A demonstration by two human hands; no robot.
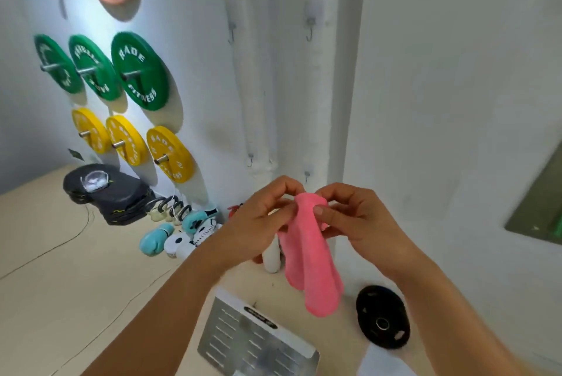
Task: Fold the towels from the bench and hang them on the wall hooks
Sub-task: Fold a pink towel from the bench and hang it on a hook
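Pink towel (310,254), folded into a narrow soft strip, hanging in mid-air before the white wall (425,101), just below a small hook (307,175). Top end pinched from both sides by left hand (258,220) and right hand (352,217), fingers curled.

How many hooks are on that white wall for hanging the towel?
4. Two sit high: upper left hook and upper right hook. Two sit low: lower left hook and lower right hook, just above the hands. Others may be out of view.
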